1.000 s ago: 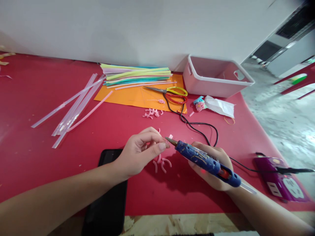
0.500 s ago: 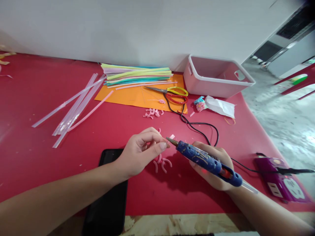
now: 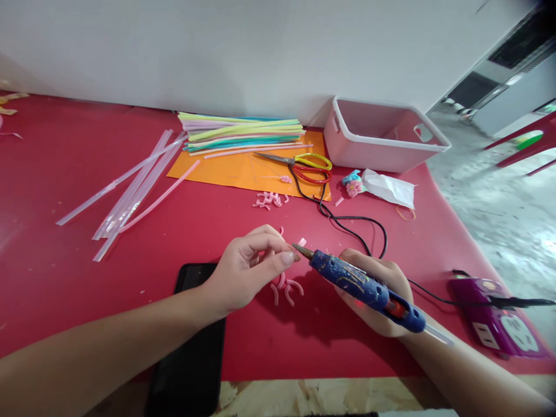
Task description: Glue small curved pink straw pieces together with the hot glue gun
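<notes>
My right hand [image 3: 382,289] is wrapped round a blue hot glue gun [image 3: 351,278], with a clear glue stick [image 3: 438,334] jutting from its rear. The gun's metal nozzle [image 3: 303,251] meets the fingertips of my left hand [image 3: 254,266]. That hand is pinched closed; whatever it holds is too small and hidden to make out. Below the fingers, several curved pink pipe cleaner pieces [image 3: 290,295] lie on the red table [image 3: 260,347]. A further cluster of pink pieces [image 3: 270,200] lies beyond my hands.
Bundled coloured pipe cleaners [image 3: 243,133] and scissors [image 3: 310,165] rest on orange paper [image 3: 234,172]. Clear glue sticks [image 3: 134,194] lie left, a black phone [image 3: 191,353] under my left forearm. A pink bin [image 3: 382,150], black cord [image 3: 360,219] and purple power strip [image 3: 495,318] are right.
The glue gun has tilted slightly and its nozzle has shifted a little to the left, toward my left fingertips. My left hand has stayed in place.
</notes>
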Demonstrator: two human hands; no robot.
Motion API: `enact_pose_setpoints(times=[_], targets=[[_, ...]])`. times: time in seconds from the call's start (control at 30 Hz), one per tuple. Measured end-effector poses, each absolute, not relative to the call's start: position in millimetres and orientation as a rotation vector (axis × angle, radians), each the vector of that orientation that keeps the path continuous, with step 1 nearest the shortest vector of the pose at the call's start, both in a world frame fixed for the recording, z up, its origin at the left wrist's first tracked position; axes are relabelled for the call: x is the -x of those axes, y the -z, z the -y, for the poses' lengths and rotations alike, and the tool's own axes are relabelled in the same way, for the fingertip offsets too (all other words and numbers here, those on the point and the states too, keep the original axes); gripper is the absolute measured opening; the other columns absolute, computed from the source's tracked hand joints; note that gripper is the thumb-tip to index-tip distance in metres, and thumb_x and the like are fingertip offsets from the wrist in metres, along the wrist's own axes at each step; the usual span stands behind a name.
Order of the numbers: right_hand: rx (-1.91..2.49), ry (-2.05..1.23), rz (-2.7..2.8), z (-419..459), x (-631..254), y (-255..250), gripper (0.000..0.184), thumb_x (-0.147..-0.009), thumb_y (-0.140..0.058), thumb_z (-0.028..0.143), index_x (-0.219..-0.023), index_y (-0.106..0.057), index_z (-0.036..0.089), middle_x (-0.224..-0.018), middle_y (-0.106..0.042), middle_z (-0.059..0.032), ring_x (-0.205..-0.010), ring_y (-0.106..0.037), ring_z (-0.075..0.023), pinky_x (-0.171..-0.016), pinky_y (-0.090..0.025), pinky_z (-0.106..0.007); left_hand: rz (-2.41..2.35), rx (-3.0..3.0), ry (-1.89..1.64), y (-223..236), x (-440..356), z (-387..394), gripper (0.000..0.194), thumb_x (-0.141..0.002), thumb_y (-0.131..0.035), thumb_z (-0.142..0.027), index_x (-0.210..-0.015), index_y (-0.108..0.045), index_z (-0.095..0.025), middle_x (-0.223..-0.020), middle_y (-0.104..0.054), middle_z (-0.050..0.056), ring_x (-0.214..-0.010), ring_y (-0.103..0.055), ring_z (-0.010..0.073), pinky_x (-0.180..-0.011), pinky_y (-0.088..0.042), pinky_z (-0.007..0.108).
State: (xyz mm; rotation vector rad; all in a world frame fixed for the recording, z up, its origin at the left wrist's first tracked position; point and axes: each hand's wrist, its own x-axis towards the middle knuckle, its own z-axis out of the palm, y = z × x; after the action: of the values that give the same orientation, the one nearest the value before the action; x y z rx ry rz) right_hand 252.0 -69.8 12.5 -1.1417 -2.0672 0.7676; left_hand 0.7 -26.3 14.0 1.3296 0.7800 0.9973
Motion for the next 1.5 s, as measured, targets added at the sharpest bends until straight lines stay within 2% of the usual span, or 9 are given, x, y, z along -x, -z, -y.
enact_pose_setpoints(times=[0.37,0.73,1.0,1.23,1.37,1.5], targets=[[1.139,-0.756,2.066,70.1,-251.9,-12.2,0.014,-0.082,-0.065,0.017,-0.091,-0.058,0.025,-0.075,-0.062,0.0009,-0.054,-0.055,-0.0125,-0.047,-0.041,-0.026,-0.78,-1.319,-0.992,-15.5,-0.4,26.6,0.013,-0.088,-0.071,-0.022,-0.076,-0.072,-0.019,-0.078,-0.056,0.0,-0.071,-0.053,0.0115,-0.065,-0.042,0.027],[1.155,-0.737,2.047,70.0,-250.7,-11.9,0.014,-0.081,-0.064,0.015,-0.09,-0.058,0.025,-0.074,-0.061,0.0019,-0.049,-0.051,-0.0099,-0.044,-0.039,-0.024,-0.785,-1.343,-0.986,-15.0,-0.1,25.7,0.015,-0.089,-0.069,-0.023,-0.075,-0.071,-0.018,-0.078,-0.055,-0.001,-0.071,-0.052,0.0111,-0.065,-0.04,0.028],[1.18,-0.628,1.97,74.1,-249.2,-12.5,0.016,-0.083,-0.066,0.014,-0.084,-0.057,0.028,-0.066,-0.064,0.0019,-0.048,-0.058,-0.0143,-0.048,-0.049,-0.027,-0.817,-1.375,-0.993,-14.5,-0.2,25.6,0.015,-0.09,-0.068,-0.025,-0.077,-0.072,-0.019,-0.079,-0.059,0.001,-0.075,-0.057,0.0136,-0.073,-0.046,0.03],[1.16,-0.723,2.078,69.2,-251.1,-14.5,0.014,-0.084,-0.065,0.016,-0.092,-0.058,0.025,-0.074,-0.064,0.0011,-0.052,-0.056,-0.0119,-0.048,-0.045,-0.025,-0.782,-1.33,-0.983,-12.7,-1.1,25.0,0.015,-0.09,-0.067,-0.023,-0.076,-0.068,-0.018,-0.079,-0.058,-0.001,-0.074,-0.055,0.0115,-0.072,-0.044,0.028],[1.121,-0.725,2.074,68.6,-252.5,-10.8,0.012,-0.084,-0.064,0.018,-0.091,-0.058,0.025,-0.07,-0.06,0.0021,-0.048,-0.05,-0.0108,-0.044,-0.04,-0.025,-0.782,-1.328,-0.979,-12.0,-0.4,25.3,0.017,-0.09,-0.068,-0.023,-0.074,-0.066,-0.018,-0.076,-0.053,-0.002,-0.072,-0.051,0.0109,-0.069,-0.04,0.028],[1.149,-0.747,2.067,70.3,-252.5,-9.8,0.013,-0.084,-0.064,0.017,-0.092,-0.057,0.026,-0.07,-0.06,0.0011,-0.049,-0.05,-0.0121,-0.043,-0.039,-0.027,-0.785,-1.327,-0.981,-12.0,0.4,26.3,0.018,-0.091,-0.068,-0.024,-0.074,-0.065,-0.018,-0.076,-0.051,-0.002,-0.071,-0.049,0.0111,-0.069,-0.039,0.029]])
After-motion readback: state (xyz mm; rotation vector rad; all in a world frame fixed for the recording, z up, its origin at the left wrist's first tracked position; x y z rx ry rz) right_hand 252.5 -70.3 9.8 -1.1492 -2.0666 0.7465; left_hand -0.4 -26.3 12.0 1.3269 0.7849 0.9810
